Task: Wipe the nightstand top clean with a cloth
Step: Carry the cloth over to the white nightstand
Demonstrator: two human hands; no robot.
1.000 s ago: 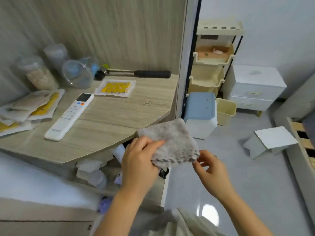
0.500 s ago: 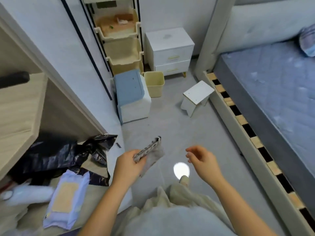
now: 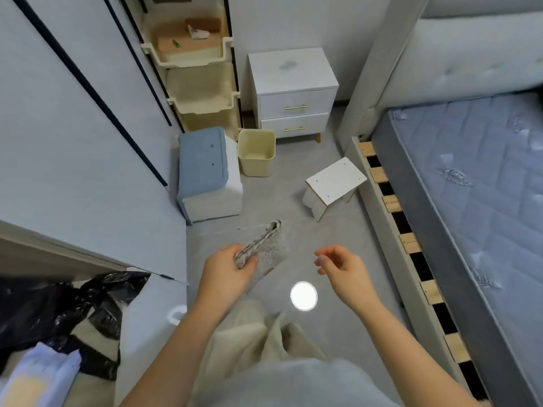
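Note:
A white two-drawer nightstand (image 3: 293, 72) stands against the far wall beside the bed, with a grey smudge on its top. My left hand (image 3: 226, 271) grips a folded grey speckled cloth (image 3: 266, 249) low in the middle of the view, well short of the nightstand. My right hand (image 3: 342, 264) hovers a little to the right of the cloth, holding nothing, fingers loosely curled and apart.
On the grey floor between me and the nightstand are a blue-topped white box (image 3: 205, 174), a cream bin (image 3: 256, 152) and a tipped white stool (image 3: 333, 186). A bed (image 3: 470, 183) fills the right. Stacked cream bins (image 3: 197, 71) and a wardrobe (image 3: 73, 142) stand left.
The view swung away from the wooden desk toward the floor and the nightstand. My right hand let go of the cloth, which now hangs folded in my left hand alone.

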